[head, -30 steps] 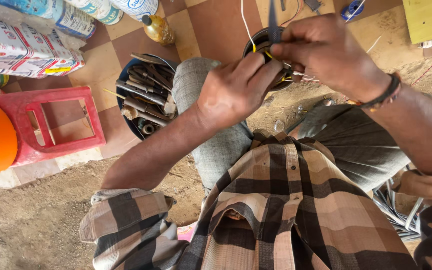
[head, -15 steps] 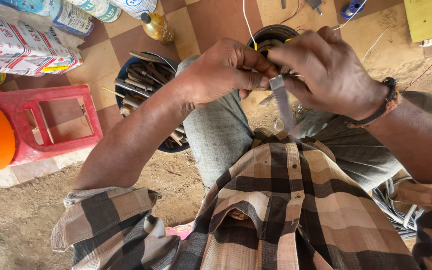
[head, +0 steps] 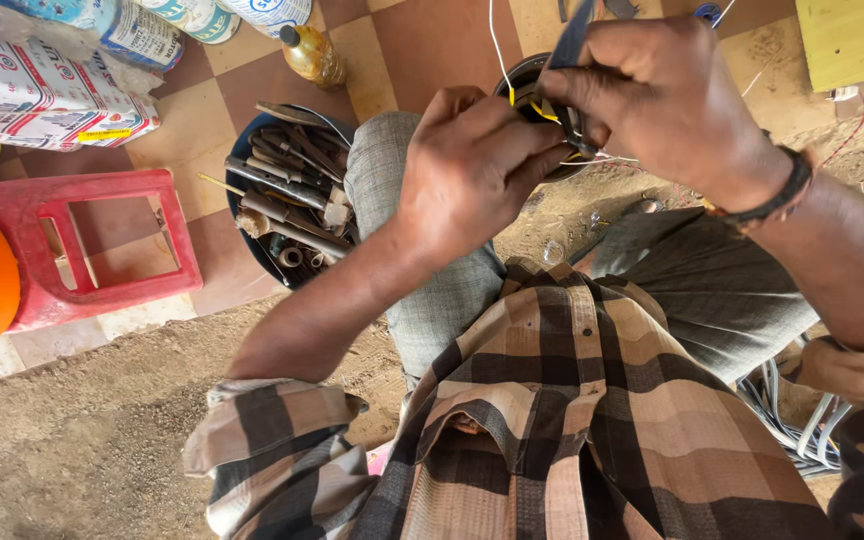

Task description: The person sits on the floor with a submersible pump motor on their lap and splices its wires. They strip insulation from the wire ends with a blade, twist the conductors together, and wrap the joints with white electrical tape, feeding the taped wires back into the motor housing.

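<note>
Left hand (head: 472, 170): I see its fingers curled shut around the near side of a dark round part (head: 537, 100), held above the knees.
Right hand (head: 667, 95): fingers pinched closed on a dark blade-like tool (head: 574, 35), whose tip sits among the wires (head: 542, 108) at the part's rim.
Wires: yellow and white strands stick out between the two hands; one white strand runs up out of view.
Progress: I judge the work mid-way, since loose strands are not yet tucked or trimmed; how much is finished is hidden by the hands.
Bowl (head: 287, 205): full of metal tools, on the tiled floor beside the left knee, untouched.
Stool (head: 82, 245): red, toward the floor's left edge.
Cables (head: 802, 420): grey bundle by the right hip.
</note>
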`<control>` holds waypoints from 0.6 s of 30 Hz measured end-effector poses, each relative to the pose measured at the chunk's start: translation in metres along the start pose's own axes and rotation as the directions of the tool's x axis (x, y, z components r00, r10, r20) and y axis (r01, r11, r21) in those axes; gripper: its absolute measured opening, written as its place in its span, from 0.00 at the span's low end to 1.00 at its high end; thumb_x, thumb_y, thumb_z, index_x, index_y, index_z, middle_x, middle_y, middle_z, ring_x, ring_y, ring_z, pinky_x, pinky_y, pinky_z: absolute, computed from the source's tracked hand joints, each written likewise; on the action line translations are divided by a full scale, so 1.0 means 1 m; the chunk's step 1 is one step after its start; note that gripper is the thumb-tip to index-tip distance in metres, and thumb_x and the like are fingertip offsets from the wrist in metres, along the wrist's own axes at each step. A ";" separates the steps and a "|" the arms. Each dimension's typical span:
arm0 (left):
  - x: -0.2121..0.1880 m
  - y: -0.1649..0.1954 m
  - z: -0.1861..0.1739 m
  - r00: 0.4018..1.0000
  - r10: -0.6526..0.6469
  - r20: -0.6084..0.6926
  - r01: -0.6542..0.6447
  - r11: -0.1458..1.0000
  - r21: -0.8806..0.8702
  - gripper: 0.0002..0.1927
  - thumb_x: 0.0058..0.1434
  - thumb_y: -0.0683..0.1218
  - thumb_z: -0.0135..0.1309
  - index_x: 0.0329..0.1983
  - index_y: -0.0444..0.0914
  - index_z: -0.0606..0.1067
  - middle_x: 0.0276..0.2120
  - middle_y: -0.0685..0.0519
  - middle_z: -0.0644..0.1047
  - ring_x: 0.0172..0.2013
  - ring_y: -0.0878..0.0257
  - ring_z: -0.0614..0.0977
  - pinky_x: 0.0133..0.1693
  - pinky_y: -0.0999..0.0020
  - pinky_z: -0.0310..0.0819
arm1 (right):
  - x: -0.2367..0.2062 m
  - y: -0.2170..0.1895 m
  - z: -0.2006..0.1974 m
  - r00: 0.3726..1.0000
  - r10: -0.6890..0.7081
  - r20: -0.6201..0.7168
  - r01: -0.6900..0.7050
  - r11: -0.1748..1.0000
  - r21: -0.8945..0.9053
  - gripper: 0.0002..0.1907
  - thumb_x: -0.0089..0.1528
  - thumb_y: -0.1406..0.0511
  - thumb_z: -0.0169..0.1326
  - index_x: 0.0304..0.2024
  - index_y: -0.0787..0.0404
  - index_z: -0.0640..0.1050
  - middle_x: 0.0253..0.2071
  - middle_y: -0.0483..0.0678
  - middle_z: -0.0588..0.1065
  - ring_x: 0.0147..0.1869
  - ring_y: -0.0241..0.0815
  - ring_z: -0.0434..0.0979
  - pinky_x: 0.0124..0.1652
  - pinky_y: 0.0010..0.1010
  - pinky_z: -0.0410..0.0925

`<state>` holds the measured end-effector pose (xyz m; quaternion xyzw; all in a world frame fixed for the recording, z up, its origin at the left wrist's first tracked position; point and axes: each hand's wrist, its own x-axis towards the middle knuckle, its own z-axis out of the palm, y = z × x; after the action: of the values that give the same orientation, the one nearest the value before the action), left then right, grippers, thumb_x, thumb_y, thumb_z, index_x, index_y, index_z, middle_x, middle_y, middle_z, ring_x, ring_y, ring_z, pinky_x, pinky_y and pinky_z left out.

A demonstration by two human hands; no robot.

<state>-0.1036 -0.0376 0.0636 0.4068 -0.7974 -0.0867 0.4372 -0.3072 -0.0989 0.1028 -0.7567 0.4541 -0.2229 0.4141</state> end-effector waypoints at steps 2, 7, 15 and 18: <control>-0.004 0.000 0.002 0.984 0.174 -0.021 -0.167 0.967 0.192 0.13 0.60 0.46 0.69 0.46 0.41 0.81 0.33 0.58 0.77 0.36 0.62 0.80 0.44 0.65 0.75 | 0.008 0.010 0.004 0.989 0.061 0.132 -0.087 0.977 0.196 0.10 0.70 0.64 0.58 0.39 0.66 0.82 0.25 0.46 0.74 0.26 0.29 0.69 0.25 0.22 0.61; 0.006 0.000 -0.009 0.984 0.146 0.099 -0.157 0.981 0.116 0.10 0.64 0.44 0.69 0.46 0.40 0.81 0.36 0.55 0.78 0.35 0.65 0.80 0.45 0.65 0.74 | 0.011 0.014 -0.003 0.945 0.158 0.285 -0.220 0.955 0.198 0.10 0.69 0.65 0.55 0.49 0.66 0.78 0.26 0.43 0.75 0.24 0.29 0.70 0.23 0.22 0.63; 0.019 -0.029 -0.023 0.592 -0.277 0.757 0.785 0.412 -0.464 0.10 0.65 0.38 0.59 0.48 0.33 0.81 0.38 0.51 0.84 0.35 0.70 0.81 0.37 0.74 0.75 | -0.017 0.003 -0.010 0.860 -0.485 0.157 0.509 0.802 -0.311 0.19 0.58 0.75 0.60 0.51 0.65 0.71 0.39 0.44 0.73 0.42 0.38 0.76 0.49 0.44 0.68; 0.007 -0.042 -0.013 0.643 -0.219 0.734 0.762 0.283 -0.582 0.10 0.67 0.36 0.57 0.51 0.32 0.80 0.41 0.50 0.84 0.40 0.70 0.83 0.44 0.75 0.77 | -0.021 0.002 -0.008 0.696 -0.700 0.159 0.664 0.545 -0.512 0.20 0.56 0.70 0.66 0.50 0.63 0.77 0.43 0.52 0.75 0.44 0.49 0.78 0.41 0.43 0.72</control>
<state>-0.0718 -0.0677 0.0549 0.3231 -0.5435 -0.7181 0.2908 -0.3245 -0.0844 0.1067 -0.9486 0.1801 -0.2550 0.0530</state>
